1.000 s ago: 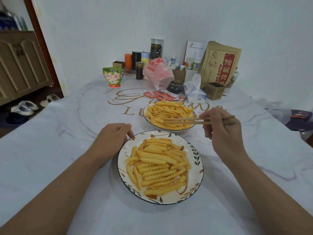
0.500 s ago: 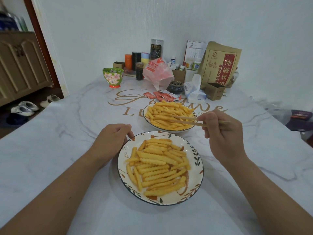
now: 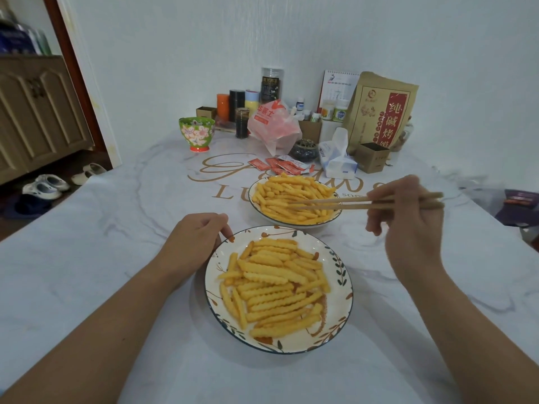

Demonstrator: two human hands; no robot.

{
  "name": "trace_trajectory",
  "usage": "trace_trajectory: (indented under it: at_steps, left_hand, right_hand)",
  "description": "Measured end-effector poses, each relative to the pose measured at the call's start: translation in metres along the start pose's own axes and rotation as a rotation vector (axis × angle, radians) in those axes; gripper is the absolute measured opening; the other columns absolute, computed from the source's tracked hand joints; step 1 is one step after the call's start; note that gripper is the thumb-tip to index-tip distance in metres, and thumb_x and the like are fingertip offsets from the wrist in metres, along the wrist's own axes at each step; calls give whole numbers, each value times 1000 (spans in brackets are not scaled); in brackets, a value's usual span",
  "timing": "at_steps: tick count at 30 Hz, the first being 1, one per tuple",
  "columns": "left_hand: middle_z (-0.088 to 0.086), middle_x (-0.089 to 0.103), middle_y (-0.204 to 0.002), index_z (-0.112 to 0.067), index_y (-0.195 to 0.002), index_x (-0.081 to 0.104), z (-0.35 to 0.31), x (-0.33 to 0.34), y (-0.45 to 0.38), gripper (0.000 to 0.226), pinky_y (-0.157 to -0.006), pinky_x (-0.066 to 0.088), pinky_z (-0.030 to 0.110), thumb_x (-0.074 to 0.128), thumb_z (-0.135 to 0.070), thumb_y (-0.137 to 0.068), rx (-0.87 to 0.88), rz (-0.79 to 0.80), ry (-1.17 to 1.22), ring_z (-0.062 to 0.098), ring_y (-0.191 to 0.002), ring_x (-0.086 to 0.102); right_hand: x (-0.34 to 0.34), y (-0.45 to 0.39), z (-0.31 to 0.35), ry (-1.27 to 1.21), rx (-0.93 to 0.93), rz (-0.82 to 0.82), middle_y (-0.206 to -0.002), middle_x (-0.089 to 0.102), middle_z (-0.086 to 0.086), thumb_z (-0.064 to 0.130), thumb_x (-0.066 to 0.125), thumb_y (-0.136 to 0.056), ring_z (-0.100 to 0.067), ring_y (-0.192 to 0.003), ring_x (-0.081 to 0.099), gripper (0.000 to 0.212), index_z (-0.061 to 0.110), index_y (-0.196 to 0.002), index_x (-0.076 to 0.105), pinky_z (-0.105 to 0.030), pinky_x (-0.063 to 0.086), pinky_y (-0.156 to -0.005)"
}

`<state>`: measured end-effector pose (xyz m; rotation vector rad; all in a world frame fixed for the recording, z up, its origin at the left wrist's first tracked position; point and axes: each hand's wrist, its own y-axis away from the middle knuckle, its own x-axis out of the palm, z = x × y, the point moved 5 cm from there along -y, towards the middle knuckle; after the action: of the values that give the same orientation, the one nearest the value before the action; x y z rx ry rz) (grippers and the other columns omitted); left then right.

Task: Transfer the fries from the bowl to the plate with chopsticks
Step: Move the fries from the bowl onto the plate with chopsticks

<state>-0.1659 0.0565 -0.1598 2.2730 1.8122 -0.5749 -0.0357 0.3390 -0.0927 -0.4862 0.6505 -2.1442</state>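
A white bowl (image 3: 326,223) heaped with crinkle-cut fries (image 3: 280,196) stands at the table's middle. Nearer to me is a leaf-patterned plate (image 3: 339,312) holding a pile of fries (image 3: 274,290). My right hand (image 3: 408,228) grips a pair of wooden chopsticks (image 3: 344,203) to the right of the bowl. Their tips lie over the fries in the bowl, close together; whether they pinch a fry I cannot tell. My left hand (image 3: 195,240) rests on the table with curled fingers touching the plate's upper left rim.
The back of the marble table (image 3: 87,258) is crowded: a floral cup (image 3: 197,134), jars, a pink plastic bag (image 3: 274,126), red sauce packets (image 3: 280,166), a tissue pack (image 3: 338,161), a small box (image 3: 373,157), a brown paper bag (image 3: 382,112). Shoes lie on the floor at left.
My right hand dipped the chopsticks into the bowl's fries, then drew back to the right and rose a little, levelling them. The left hand stayed at the plate's rim.
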Motion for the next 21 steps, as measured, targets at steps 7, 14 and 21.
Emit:
trace_trajectory:
  at_steps: [7,14,21]
  left_hand:
    - [8,57,-54,-9,-72,72,0,0,0,46,-62,39,32,48,-29,-105,-3,4,17,15,-48,47]
    - [7,58,-54,-9,-71,73,-2,0,2,47,-61,39,31,49,-29,-106,-2,-11,17,11,-46,47]
    - [0,54,-52,-9,-72,72,-2,0,3,46,-60,39,31,49,-31,-105,6,-14,5,10,-46,47]
  right_hand:
    - [-24,-15,-1,-365,356,-9,-54,45,-7,41,38,-107,-18,-39,35,63,11,-56,60,-21,24,-40]
    - [-20,-12,-1,-264,367,69,-50,46,-7,36,39,-107,-19,-38,33,61,13,-56,63,-25,20,-42]
    - [-44,-11,-1,128,138,-288,-57,57,-11,42,44,-107,-20,-41,52,51,10,-76,67,-27,43,-41]
